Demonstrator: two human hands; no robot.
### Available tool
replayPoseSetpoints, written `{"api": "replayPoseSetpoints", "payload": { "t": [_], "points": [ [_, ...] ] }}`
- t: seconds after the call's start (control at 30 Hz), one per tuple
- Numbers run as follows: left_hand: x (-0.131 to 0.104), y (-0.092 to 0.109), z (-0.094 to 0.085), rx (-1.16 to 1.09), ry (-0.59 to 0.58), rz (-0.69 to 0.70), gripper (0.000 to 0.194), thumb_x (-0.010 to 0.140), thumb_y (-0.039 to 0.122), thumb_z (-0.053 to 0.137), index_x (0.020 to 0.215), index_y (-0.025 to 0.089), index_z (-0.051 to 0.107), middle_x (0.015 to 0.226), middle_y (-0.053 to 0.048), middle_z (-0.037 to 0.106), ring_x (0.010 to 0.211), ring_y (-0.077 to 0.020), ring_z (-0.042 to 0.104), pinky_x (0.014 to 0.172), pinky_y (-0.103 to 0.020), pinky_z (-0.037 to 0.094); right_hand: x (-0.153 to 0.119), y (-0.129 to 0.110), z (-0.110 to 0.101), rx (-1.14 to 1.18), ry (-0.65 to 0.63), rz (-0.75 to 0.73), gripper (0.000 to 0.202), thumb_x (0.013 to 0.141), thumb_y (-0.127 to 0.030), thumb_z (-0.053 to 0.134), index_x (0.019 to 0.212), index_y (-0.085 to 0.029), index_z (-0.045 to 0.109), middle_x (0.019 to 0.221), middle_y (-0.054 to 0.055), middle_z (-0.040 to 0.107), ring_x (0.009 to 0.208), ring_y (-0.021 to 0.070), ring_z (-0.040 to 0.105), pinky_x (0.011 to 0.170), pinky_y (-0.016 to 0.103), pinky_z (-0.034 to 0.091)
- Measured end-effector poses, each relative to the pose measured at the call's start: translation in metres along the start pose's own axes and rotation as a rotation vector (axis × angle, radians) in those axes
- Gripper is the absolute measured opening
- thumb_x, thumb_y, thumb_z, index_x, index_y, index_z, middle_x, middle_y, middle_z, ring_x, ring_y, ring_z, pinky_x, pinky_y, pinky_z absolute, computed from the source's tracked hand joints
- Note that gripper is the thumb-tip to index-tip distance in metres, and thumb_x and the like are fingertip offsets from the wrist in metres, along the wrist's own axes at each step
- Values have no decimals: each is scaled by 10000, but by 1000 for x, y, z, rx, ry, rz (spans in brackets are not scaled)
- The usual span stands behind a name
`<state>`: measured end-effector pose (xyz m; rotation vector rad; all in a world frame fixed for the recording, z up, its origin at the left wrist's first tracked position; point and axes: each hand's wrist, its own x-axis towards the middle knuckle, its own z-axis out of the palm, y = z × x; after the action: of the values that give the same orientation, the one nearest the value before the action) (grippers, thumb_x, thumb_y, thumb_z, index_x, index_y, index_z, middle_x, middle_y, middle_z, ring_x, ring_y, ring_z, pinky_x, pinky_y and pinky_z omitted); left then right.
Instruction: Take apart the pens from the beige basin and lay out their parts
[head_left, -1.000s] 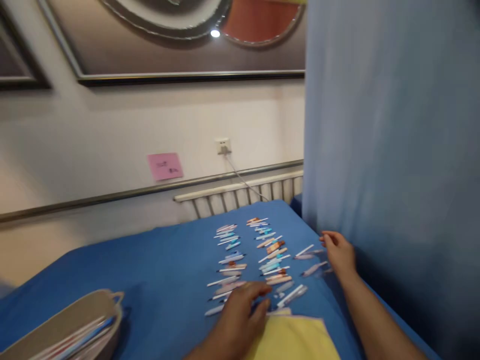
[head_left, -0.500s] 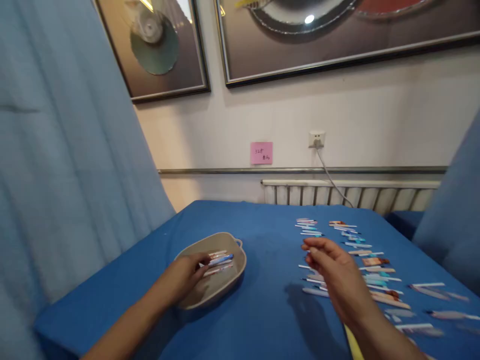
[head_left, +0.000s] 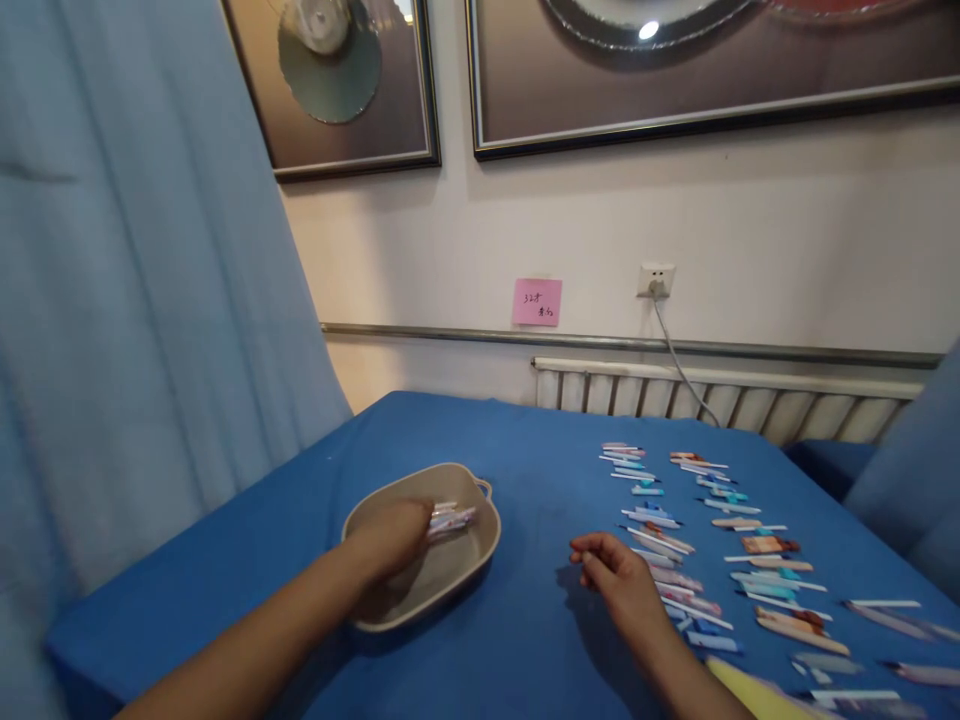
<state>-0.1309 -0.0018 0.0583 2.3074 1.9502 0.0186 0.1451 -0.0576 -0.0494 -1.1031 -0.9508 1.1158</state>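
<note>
My left hand (head_left: 397, 540) is down inside a beige oval basin (head_left: 471, 575), back of the hand up and fingers curled under. Whatever those fingers grip is hidden. Beside its fingertips lie a few slim pens (head_left: 452, 521) in the basin, white and pinkish. Over the blue cloth to the right, my right hand (head_left: 609, 572) has thumb and fingers pinched together, and nothing shows between them. Just past it runs a column of pens (head_left: 675, 580), white, pink and blue.
A second column of pens (head_left: 780, 585) in orange, teal and white lies further right, with more pens (head_left: 900, 615) near the table's right edge. Something yellow (head_left: 757, 690) is at the front. A radiator (head_left: 720, 395) and a plugged cable (head_left: 679, 365) are behind the blue-covered table (head_left: 525, 640).
My left hand has turned over the pens in the basin, and the blue pen there is no longer visible. My right hand has moved left and nearer, away from the pen column.
</note>
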Motion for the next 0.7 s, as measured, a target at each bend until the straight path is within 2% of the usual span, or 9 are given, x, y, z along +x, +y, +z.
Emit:
{"api": "replayPoseSetpoints", "payload": {
  "t": [0.07, 0.13, 0.17, 0.27, 0.37, 0.43, 0.5, 0.6, 0.7],
  "points": [
    [-3, 20, -11, -25, 68, 55, 305, 842, 407, 407, 864, 185, 615, 869, -78, 677, 783, -216, 615, 710, -287, 417, -1, -6, 2, 12, -42, -11, 206, 658, -355, 700, 779, -189, 692, 686, 31, 668, 533, 144, 552, 542, 272, 433],
    [-7, 51, -15, -88, 114, 135, 333, 890, 425, 329, 930, 215, 585, 875, -32, 670, 754, -169, 601, 677, -247, 406, -3, -13, 3, 49, -102, -18, 270, 682, -403, 706, 843, -187, 689, 710, 33, 667, 547, 141, 556, 540, 266, 433],
    [-9, 70, -14, -184, 131, 206, 301, 887, 413, 360, 949, 221, 583, 865, -21, 669, 746, -159, 596, 663, -237, 400, -3, -17, 2, 86, -129, -18, 300, 699, -427, 698, 875, -185, 682, 721, 32, 663, 549, 137, 553, 530, 258, 429],
    [-11, 127, 4, -360, 118, 400, 222, 866, 353, 439, 897, 219, 613, 850, -19, 676, 782, -163, 595, 671, -234, 402, 2, -27, -4, 259, -123, -5, 361, 724, -492, 673, 892, -173, 652, 645, -2, 609, 488, 109, 504, 445, 220, 374],
    [-2, 162, 32, -508, 163, 477, 190, 836, 321, 499, 929, 221, 631, 934, -33, 684, 867, -182, 603, 749, -257, 433, 13, -34, -15, 389, -25, -10, 368, 689, -516, 699, 759, -164, 619, 501, -53, 508, 402, 79, 412, 388, 195, 297],
    [7, 169, 50, -675, 215, 453, 266, 800, 310, 549, 1045, 223, 607, 1008, -39, 680, 909, -186, 610, 803, -270, 450, 21, -35, -22, 465, 40, 0, 357, 681, -503, 713, 703, -165, 600, 499, -58, 508, 394, 64, 395, 394, 188, 292],
    [15, 166, 63, -809, 237, 413, 339, 777, 315, 576, 1101, 212, 584, 1002, -42, 685, 876, -183, 623, 798, -276, 471, 27, -34, -27, 526, 90, 30, 343, 680, -483, 724, 698, -164, 599, 526, -54, 529, 403, 58, 406, 406, 185, 301],
    [21, 154, 73, -837, 214, 420, 259, 793, 336, 563, 1005, 202, 629, 901, -36, 696, 800, -180, 627, 761, -279, 480, 31, -28, -27, 535, 94, 64, 336, 680, -465, 732, 694, -157, 600, 527, -49, 533, 409, 61, 413, 410, 185, 307],
    [21, 147, 76, -789, 203, 448, 213, 833, 349, 528, 927, 213, 662, 868, -23, 696, 805, -174, 618, 760, -264, 459, 31, -21, -24, 518, 62, 72, 311, 669, -419, 758, 693, -153, 600, 539, -44, 537, 430, 65, 422, 419, 183, 316]
  ]
}}
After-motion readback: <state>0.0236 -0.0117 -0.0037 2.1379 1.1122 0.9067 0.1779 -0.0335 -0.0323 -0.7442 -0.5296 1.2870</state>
